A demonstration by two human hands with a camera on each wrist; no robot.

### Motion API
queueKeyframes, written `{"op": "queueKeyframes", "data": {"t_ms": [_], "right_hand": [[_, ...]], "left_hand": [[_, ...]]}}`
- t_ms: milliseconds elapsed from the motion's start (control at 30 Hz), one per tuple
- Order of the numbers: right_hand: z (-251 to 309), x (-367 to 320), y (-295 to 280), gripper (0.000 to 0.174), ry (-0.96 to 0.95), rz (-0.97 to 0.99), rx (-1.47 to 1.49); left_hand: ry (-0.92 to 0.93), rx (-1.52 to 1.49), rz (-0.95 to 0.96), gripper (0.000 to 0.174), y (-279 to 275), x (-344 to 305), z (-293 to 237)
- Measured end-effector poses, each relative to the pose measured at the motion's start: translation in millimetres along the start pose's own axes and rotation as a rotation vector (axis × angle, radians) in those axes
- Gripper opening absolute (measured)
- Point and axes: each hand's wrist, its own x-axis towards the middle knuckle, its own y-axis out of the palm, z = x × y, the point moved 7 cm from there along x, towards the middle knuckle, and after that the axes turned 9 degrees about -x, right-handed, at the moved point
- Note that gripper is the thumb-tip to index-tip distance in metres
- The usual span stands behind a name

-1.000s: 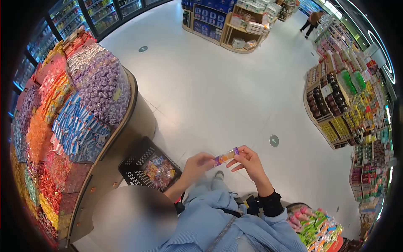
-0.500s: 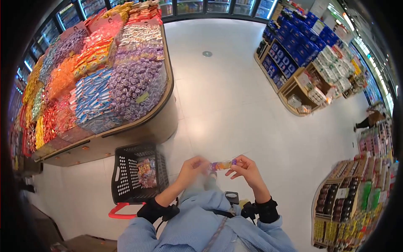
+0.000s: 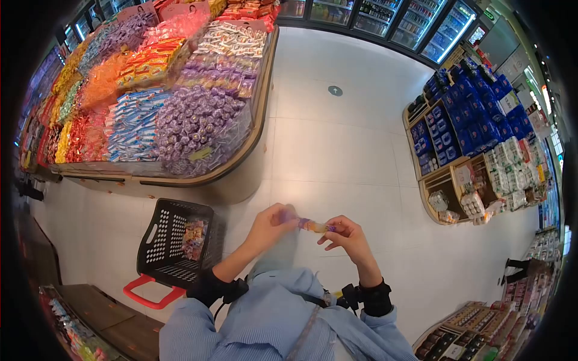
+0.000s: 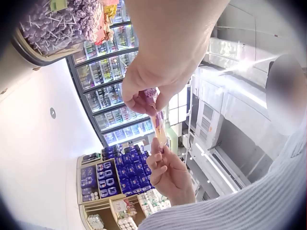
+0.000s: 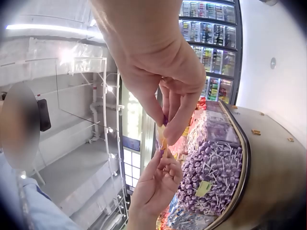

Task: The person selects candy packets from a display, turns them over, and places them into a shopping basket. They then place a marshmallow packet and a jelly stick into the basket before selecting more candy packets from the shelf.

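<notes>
A small purple-and-orange candy wrapper (image 3: 314,226) is stretched between both hands in front of the body. My left hand (image 3: 265,230) pinches its left end with thumb and fingers, blurred in the head view. At the opposite end, my right hand (image 3: 349,239) grips the tip between thumb and forefinger, its other fingers loosely bent. The left wrist view shows the wrapper (image 4: 159,125) with a purple end and a paler middle. From the right wrist, much of the wrapper hides behind the fingertips. What is inside the wrapper I cannot tell.
A black shopping basket (image 3: 173,265) with a red handle (image 3: 158,305) stands on the floor at left, holding wrapped candies (image 3: 194,239). Behind it is a curved counter heaped with purple lollipops (image 3: 198,129). Blue packages (image 3: 448,141) fill a shelf at right; lit fridges (image 3: 385,24) line the back.
The head view has turned left, so the candy counter and blue-package shelf shift rightward. Both hands still hold the wrapper, which now looks narrower and more bunched than when it lay flat.
</notes>
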Motion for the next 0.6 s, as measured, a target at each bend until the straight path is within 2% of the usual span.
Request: {"op": "queueKeyframes", "data": {"t_ms": [233, 333, 467, 600], "right_hand": [[47.8, 133.3, -67.5, 0.016, 0.015, 0.038, -0.041], [75.4, 183.9, -83.9, 0.018, 0.029, 0.124, -0.055], [110.5, 238.4, -100.0, 0.017, 0.0, 0.158, -0.068], [119.9, 296.3, -102.6, 0.017, 0.01, 0.243, -0.069]], "left_hand": [[0.084, -0.111, -0.074, 0.021, -20.2, 137.5, -34.1], [0.099, -0.141, -0.127, 0.019, -35.8, 184.6, -54.2], [0.119, -0.122, -0.172, 0.014, -48.5, 228.4, -78.5], [0.17, -0.112, -0.246, 0.01, -70.3, 256.9, -98.6]]}}
